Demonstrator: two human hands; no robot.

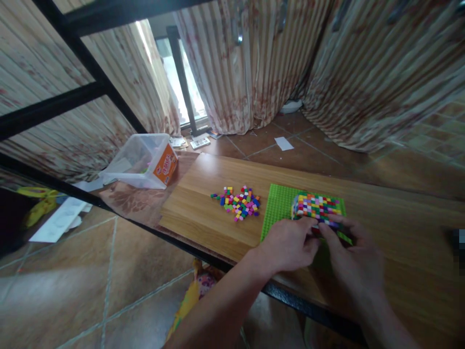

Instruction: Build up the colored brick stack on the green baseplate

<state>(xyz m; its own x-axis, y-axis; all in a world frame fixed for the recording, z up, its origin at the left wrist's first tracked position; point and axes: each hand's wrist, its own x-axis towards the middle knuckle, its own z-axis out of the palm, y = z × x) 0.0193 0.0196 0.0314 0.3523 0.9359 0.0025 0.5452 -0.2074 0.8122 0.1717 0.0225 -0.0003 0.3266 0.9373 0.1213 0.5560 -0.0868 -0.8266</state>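
Note:
A green studded baseplate [279, 206] lies on the wooden table, partly covered by my hands. On it stands a block-shaped build of small multicoloured building bricks [316, 204]. My left hand [294, 245] is closed at the near side of this build, its fingertips touching the bricks; whatever it may pinch is hidden. My right hand [354, 257] curls round the near right corner, with purple and dark bricks showing between thumb and forefinger. To the left of the baseplate, a loose pile of small bricks [241, 203] in many colours is spread on the wood.
A clear plastic box [136, 160] with an orange label stands beyond the table's left end. Black metal bars [54, 104] cross the upper left. Striped curtains [250, 72] hang behind, and a white paper [284, 143] lies on the tiled floor.

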